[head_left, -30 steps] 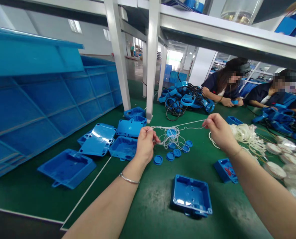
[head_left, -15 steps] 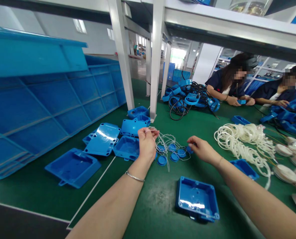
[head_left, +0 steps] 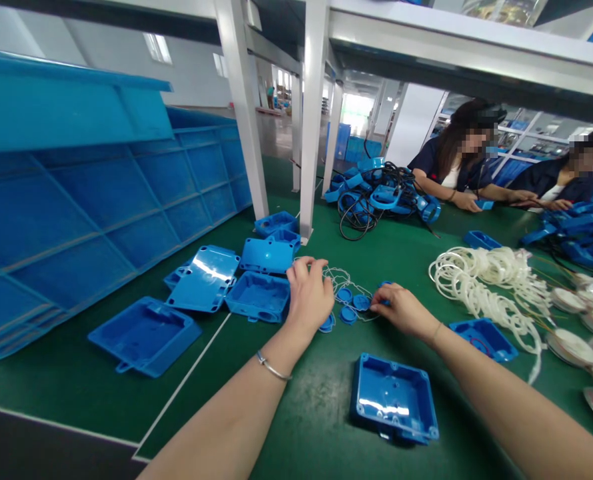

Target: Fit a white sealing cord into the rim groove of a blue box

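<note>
My left hand is open over the left side of a tangle of thin white cord, its fingers bent and apart. Part of the tangle is hidden behind it. At the tangle's right end, my right hand is closed on a small round blue cap, mostly covered by the fingers. Between the hands lie several more blue caps among the cord. An open blue box sits on the green table nearer to me. Just left of my left hand is another blue box.
Blue lids and boxes lie on the left, beside a large blue crate. A metal post stands behind. To the right are coiled clear tubing and spools. Two people work across the table.
My left hand has let go of the white cord, opened, and shifted slightly right. My right hand has moved in on the blue cap at the tangle's right end and closed on it.
</note>
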The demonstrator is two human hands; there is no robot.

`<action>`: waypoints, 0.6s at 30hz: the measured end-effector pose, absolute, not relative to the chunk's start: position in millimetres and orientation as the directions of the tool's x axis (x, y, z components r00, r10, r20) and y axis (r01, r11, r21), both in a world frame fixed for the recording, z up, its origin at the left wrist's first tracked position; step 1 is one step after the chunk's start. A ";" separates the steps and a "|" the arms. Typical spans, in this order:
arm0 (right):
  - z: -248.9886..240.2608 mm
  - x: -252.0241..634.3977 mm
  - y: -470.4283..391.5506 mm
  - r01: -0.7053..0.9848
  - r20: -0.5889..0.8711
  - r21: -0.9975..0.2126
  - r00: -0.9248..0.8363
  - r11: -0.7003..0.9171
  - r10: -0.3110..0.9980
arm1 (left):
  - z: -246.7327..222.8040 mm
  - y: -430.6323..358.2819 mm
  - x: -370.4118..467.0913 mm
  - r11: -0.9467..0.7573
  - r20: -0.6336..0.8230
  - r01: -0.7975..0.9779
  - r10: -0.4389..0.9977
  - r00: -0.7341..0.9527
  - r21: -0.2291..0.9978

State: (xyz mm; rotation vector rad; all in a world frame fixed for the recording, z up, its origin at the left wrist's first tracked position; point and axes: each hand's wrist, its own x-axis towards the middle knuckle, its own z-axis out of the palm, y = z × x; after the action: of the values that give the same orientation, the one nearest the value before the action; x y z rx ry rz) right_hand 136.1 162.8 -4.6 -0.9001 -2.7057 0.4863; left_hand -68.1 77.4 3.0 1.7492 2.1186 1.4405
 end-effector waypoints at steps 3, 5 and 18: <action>-4.1 135.2 157.7 0.506 0.164 -0.383 -0.786 0.773 0.596 | 2.8 73.3 -58.0 -0.121 0.473 0.835 0.863 -0.179 0.537; -6.7 130.9 152.6 0.475 0.184 -0.375 -0.804 0.796 0.566 | -3.1 73.8 -54.9 -0.171 0.424 0.862 0.904 -0.055 0.477; 65.7 143.7 155.4 0.558 0.452 -0.447 -0.534 0.700 0.714 | -20.6 76.6 -71.1 -0.098 0.308 0.854 0.948 -0.075 0.511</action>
State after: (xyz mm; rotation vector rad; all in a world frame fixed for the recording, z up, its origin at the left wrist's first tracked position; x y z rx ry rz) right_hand 143.7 155.4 65.7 -0.9673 -2.2857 0.3297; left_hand -71.1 76.6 -20.6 2.0234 1.9979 0.9118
